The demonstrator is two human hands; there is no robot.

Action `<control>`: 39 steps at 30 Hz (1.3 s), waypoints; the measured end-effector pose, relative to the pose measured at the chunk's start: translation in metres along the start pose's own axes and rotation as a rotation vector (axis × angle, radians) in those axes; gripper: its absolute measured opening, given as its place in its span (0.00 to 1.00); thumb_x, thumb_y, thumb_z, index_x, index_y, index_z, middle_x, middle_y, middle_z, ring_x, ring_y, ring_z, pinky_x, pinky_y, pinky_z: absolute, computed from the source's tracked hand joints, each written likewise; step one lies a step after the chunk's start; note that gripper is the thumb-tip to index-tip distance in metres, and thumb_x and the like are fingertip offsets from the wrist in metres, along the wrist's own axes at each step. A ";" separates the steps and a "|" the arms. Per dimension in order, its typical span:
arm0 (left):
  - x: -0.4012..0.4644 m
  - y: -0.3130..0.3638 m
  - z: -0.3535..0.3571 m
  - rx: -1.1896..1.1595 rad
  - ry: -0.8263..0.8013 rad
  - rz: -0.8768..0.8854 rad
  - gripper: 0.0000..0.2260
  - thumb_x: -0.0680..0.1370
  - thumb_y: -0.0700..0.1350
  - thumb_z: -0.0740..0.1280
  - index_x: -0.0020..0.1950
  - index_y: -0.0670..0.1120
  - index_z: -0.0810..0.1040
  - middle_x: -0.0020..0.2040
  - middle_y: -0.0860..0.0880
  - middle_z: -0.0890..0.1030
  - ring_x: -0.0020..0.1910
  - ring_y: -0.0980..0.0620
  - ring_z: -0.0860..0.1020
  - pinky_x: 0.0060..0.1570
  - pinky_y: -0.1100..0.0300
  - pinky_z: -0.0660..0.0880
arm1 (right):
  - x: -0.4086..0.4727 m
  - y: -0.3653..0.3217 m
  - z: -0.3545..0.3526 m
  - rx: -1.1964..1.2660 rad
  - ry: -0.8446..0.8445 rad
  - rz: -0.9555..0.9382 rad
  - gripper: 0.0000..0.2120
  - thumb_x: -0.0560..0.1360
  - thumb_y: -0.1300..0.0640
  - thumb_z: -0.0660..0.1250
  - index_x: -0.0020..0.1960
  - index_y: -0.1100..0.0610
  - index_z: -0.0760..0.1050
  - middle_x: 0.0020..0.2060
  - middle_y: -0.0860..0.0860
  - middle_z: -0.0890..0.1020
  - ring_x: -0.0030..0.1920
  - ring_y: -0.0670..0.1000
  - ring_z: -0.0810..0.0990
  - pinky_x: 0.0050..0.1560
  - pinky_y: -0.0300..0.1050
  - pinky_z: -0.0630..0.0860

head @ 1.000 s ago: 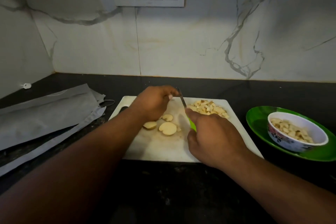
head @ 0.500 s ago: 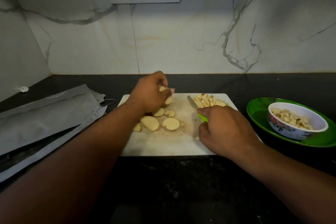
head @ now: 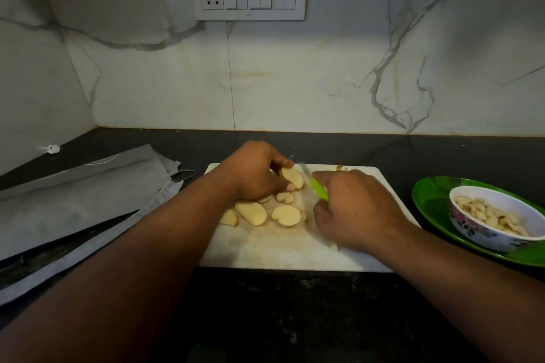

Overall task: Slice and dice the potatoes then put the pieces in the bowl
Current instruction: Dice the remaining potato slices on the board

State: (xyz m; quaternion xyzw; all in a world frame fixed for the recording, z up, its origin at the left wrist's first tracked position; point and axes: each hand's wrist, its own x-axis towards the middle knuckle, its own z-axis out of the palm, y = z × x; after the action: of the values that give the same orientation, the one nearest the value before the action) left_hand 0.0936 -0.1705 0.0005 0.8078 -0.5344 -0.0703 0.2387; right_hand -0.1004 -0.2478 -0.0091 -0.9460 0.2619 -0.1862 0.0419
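While bowl (head: 498, 216) on green plate (head: 427, 200) already holds diced potato, task partway: left hand (head: 253, 171) pinches potato slice (head: 292, 178), right hand (head: 356, 209) grips green-handled knife (head: 318, 188) (blade mostly hidden); loose slices (head: 267, 214) on cutting board (head: 280, 250) await dicing.

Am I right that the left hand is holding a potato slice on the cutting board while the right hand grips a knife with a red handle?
Not quite: the head view shows the knife has a green handle, not red. The rest holds: the left hand holds a potato slice over the cutting board, and the right hand grips the knife.
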 end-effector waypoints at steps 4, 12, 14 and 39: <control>0.007 0.004 0.009 0.096 0.091 -0.030 0.21 0.71 0.60 0.79 0.62 0.56 0.86 0.57 0.57 0.85 0.56 0.57 0.81 0.62 0.55 0.78 | -0.001 0.009 -0.010 -0.019 0.039 0.065 0.16 0.73 0.54 0.64 0.60 0.48 0.79 0.50 0.49 0.83 0.50 0.53 0.80 0.46 0.44 0.77; 0.010 -0.007 0.018 -0.004 0.070 -0.061 0.15 0.75 0.56 0.77 0.61 0.57 0.86 0.61 0.56 0.85 0.61 0.58 0.80 0.62 0.60 0.74 | 0.001 0.015 -0.014 -0.006 0.146 0.070 0.16 0.70 0.52 0.66 0.57 0.48 0.78 0.46 0.49 0.83 0.47 0.54 0.80 0.47 0.44 0.77; 0.011 -0.004 0.018 0.004 0.089 -0.070 0.15 0.75 0.57 0.78 0.60 0.56 0.86 0.61 0.56 0.85 0.61 0.57 0.80 0.62 0.60 0.75 | 0.002 0.016 -0.014 -0.029 0.144 0.061 0.13 0.71 0.52 0.66 0.55 0.49 0.79 0.44 0.48 0.83 0.43 0.53 0.78 0.44 0.44 0.77; 0.020 -0.006 0.028 0.043 0.128 -0.066 0.14 0.76 0.59 0.75 0.59 0.55 0.87 0.60 0.56 0.86 0.59 0.56 0.81 0.63 0.52 0.78 | -0.022 -0.005 -0.060 -0.224 0.178 0.057 0.11 0.69 0.49 0.68 0.50 0.48 0.82 0.41 0.47 0.81 0.39 0.51 0.76 0.37 0.41 0.71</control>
State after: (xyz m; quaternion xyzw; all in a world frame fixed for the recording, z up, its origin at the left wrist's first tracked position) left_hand 0.0967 -0.1956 -0.0243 0.8326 -0.4927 -0.0147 0.2528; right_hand -0.1380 -0.2313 0.0398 -0.9168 0.3104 -0.2376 -0.0823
